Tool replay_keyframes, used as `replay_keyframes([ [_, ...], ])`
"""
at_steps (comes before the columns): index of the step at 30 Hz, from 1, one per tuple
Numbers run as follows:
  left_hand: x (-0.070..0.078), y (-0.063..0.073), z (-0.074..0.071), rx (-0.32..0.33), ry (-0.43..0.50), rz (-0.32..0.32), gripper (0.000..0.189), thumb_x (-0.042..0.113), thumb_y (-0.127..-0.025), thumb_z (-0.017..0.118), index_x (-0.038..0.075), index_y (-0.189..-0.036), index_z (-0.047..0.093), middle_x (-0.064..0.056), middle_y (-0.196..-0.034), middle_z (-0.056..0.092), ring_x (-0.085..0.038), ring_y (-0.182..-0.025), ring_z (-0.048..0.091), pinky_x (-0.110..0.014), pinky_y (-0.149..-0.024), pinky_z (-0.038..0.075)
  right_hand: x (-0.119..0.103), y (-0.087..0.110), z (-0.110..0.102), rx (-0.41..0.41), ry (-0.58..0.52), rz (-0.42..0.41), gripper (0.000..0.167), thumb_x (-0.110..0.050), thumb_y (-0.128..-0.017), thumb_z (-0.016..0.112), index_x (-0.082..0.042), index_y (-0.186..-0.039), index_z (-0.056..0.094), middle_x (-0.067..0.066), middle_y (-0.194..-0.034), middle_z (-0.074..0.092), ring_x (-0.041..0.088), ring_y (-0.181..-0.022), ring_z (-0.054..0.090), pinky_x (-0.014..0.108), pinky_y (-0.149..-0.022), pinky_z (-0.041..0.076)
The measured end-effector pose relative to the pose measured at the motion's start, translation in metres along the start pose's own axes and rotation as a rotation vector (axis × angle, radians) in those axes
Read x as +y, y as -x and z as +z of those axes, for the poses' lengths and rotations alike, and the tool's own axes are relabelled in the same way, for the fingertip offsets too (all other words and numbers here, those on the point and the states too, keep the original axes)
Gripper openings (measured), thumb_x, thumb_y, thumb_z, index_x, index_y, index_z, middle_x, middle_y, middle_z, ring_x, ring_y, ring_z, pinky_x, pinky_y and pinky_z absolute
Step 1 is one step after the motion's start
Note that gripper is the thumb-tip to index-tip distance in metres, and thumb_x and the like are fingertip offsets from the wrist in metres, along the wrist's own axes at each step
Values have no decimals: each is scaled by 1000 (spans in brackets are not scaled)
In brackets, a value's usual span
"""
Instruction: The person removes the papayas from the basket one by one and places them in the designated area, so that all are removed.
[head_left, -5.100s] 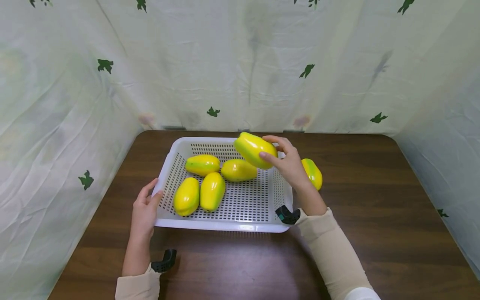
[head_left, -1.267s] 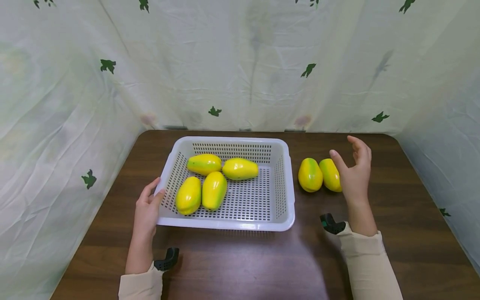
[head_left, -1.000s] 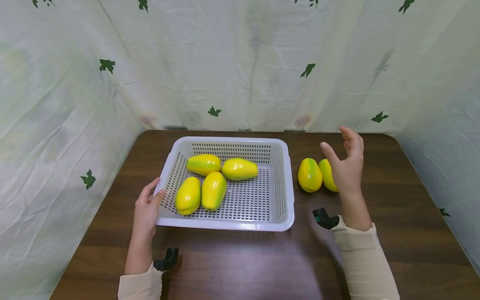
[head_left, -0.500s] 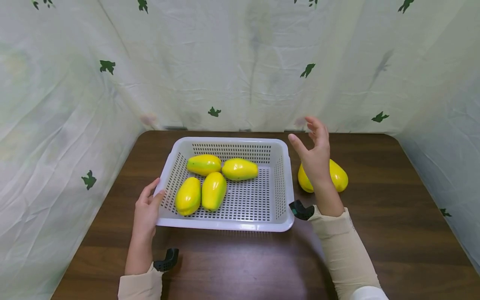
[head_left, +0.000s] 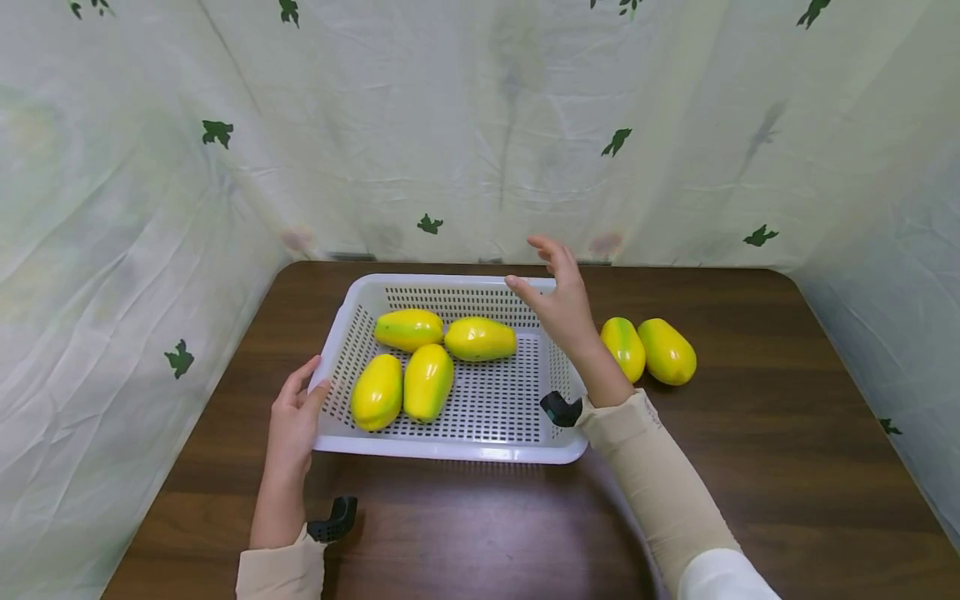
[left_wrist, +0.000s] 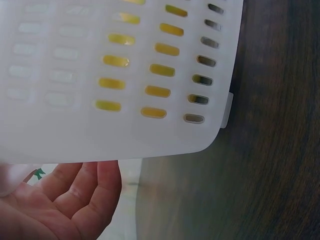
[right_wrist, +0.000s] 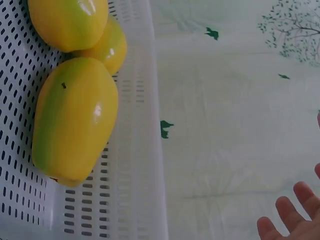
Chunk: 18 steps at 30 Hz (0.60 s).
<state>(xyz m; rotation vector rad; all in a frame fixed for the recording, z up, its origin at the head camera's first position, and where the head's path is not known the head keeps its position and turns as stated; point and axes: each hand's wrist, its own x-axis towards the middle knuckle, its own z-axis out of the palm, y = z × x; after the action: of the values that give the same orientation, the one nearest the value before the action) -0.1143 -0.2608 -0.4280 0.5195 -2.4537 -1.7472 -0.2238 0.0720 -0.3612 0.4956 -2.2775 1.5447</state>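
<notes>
A white perforated plastic basket [head_left: 487,451] stands on the table with several yellow papayas [head_left: 480,338] lying in its left and back part. My left hand [head_left: 292,421] grips the basket's left rim, thumb over the edge; the left wrist view shows its fingers [left_wrist: 102,195] at the basket wall [left_wrist: 165,137]. Over the basket's back right corner hovers my right hand [head_left: 564,310], fingers spread and holding nothing. On the table right of the basket lie two more papayas, one partly hidden by my right wrist [head_left: 622,346] and the other in full sight [head_left: 667,352].
The brown wooden table [head_left: 772,467] reaches out on both sides of the basket. A pale cloth with leaf prints [head_left: 480,125] hangs behind and around it. Black devices [head_left: 561,409] sit at both wrists.
A papaya that my right hand held over the basket now lies on the table at the right. Since then my right hand has swept left from beside that pair to above the basket.
</notes>
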Motion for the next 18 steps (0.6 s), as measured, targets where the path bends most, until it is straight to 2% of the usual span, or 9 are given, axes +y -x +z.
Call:
replay_keyframes([
  [5, -1, 0, 0, 1, 8, 4, 49, 38, -93, 43, 27, -140, 32, -15, -126, 50, -31, -102, 54, -47, -79, 46, 6, -6, 16, -140, 0, 46, 59, -34, -81, 66, -18, -132, 41, -2, -132, 38, 15, -117, 36, 36, -96, 33],
  [10, -1, -1, 0, -2, 6, 1, 49, 37, -94, 43, 27, -140, 32, -15, -126, 49, -32, -102, 53, -48, -81, 45, 15, -11, 33, -270, -13, 75, 62, -32, -81, 66, -15, -134, 38, 1, -134, 37, 21, -120, 35, 36, -99, 30],
  [18, -2, 0, 0, -2, 7, 8, 50, 40, -92, 44, 29, -140, 32, -14, -127, 49, -31, -103, 53, -48, -80, 45, 26, -11, 49, -410, 72, 155, 62, -36, -81, 65, -20, -134, 38, 0, -134, 37, 23, -119, 37, 41, -94, 35],
])
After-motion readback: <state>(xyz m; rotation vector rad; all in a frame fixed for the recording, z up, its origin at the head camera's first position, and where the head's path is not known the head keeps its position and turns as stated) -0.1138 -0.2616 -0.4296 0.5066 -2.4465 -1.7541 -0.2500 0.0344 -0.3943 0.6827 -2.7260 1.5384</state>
